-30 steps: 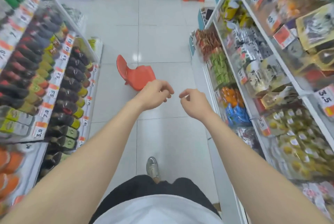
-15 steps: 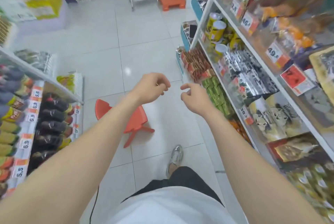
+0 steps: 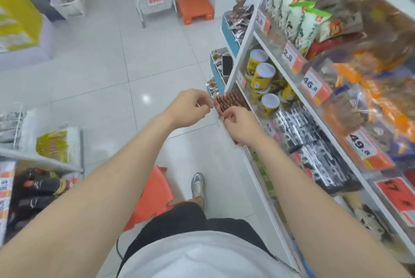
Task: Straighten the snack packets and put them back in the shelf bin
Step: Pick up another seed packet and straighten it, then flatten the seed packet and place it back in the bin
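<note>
A row of red-brown snack packets (image 3: pixel 231 101) stands on edge at the far end of a low shelf tier (image 3: pixel 249 165) on my right. My right hand (image 3: pixel 241 123) is at the near end of the row, its fingers curled over the front packets. Just left of the row is my left hand (image 3: pixel 190 108), thumb and fingers bunched at the packets' left edge. Whether it pinches a packet is too blurred to tell. The bin's walls are hidden by my hands.
Yellow cans (image 3: pixel 262 74) and black-and-white packets (image 3: pixel 314 154) fill the same shelf unit. An orange stool (image 3: pixel 155 197) lies by my legs. A stack of white baskets (image 3: pixel 155 1) and an orange step (image 3: pixel 194 9) stand down the aisle. Bottles (image 3: pixel 42 185) line the left shelves.
I have walked forward and turned right. Both hands moved from mid-aisle, holding nothing, onto the red-brown packets at the shelf end.
</note>
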